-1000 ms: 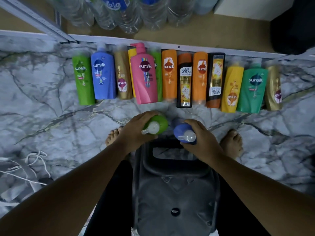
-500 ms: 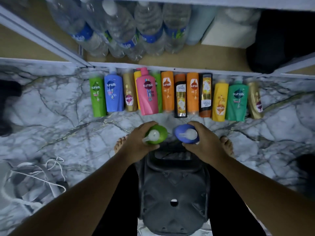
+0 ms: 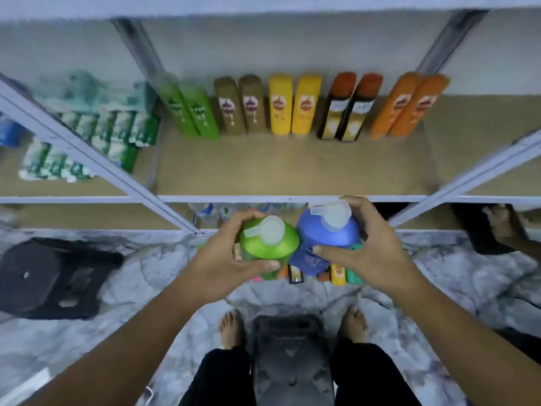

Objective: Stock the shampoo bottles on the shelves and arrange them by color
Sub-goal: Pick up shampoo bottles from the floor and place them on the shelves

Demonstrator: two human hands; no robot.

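The left hand (image 3: 227,266) is wrapped around the shoulder of a green pump bottle (image 3: 268,244), thumb underneath and fingers over the far side, while the right hand (image 3: 367,250) grips a blue pump bottle (image 3: 328,243) in the same way; the two bottles touch side by side, held in the air just in front of the shelf's white front edge (image 3: 292,198). The shelf board (image 3: 292,168) behind that edge is bare across its whole front half. Along its back wall stand pairs of shampoo bottles: green (image 3: 191,111), gold-brown (image 3: 241,105), yellow (image 3: 294,104), dark with orange caps (image 3: 349,106) and orange (image 3: 408,105) (labels too blurred to read). White uprights (image 3: 140,186) slant in at both sides of the bay, and there is open board to the right of the orange pair. In the left bay lie green-and-white packets (image 3: 87,136). Below the held bottles a few more bottles (image 3: 338,273) peek out on the marbled floor (image 3: 453,288). A dark plastic stool (image 3: 289,358) sits between the person's bare feet, and a second one (image 3: 49,279) lies on the floor to the left.
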